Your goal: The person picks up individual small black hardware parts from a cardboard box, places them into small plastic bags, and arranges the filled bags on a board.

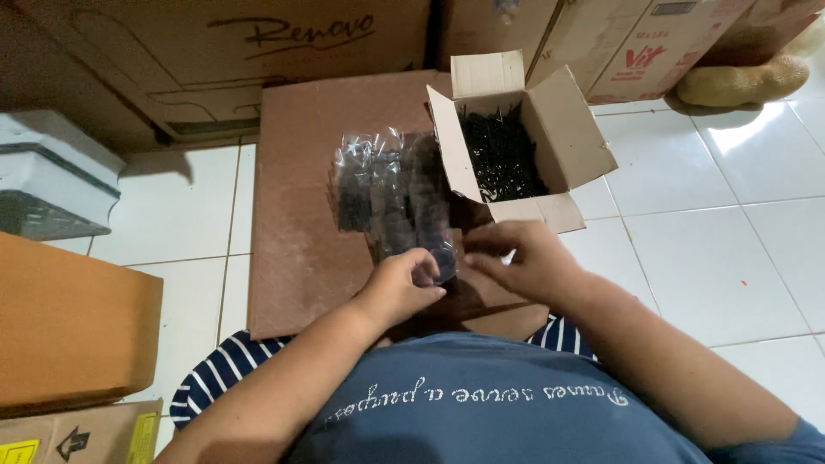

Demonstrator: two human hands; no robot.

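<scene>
A: What is held by the left hand?

B: A small clear plastic bag is pinched between the fingers and thumb of the left hand, just above the lap, at the near edge of the brown board. Dark contents are seen through the plastic, but what they are cannot be told.

A: And the right hand?

B: The right hand is brought in just beside the left, fingers curled toward the same bag. Whether anything is gripped by it cannot be told; its fingertips are hidden behind the hand.

A: What is laid behind the hands?

B: A cluster of packed clear bags is spread on the board, touching one another. Just to their right, an open cardboard box is stood with its flaps raised, and small black pieces are heaped inside it.

A: And around that?

B: The board is set on white floor tiles. Large cardboard cartons are stacked along the back, and an orange-brown box is placed at the left.
</scene>
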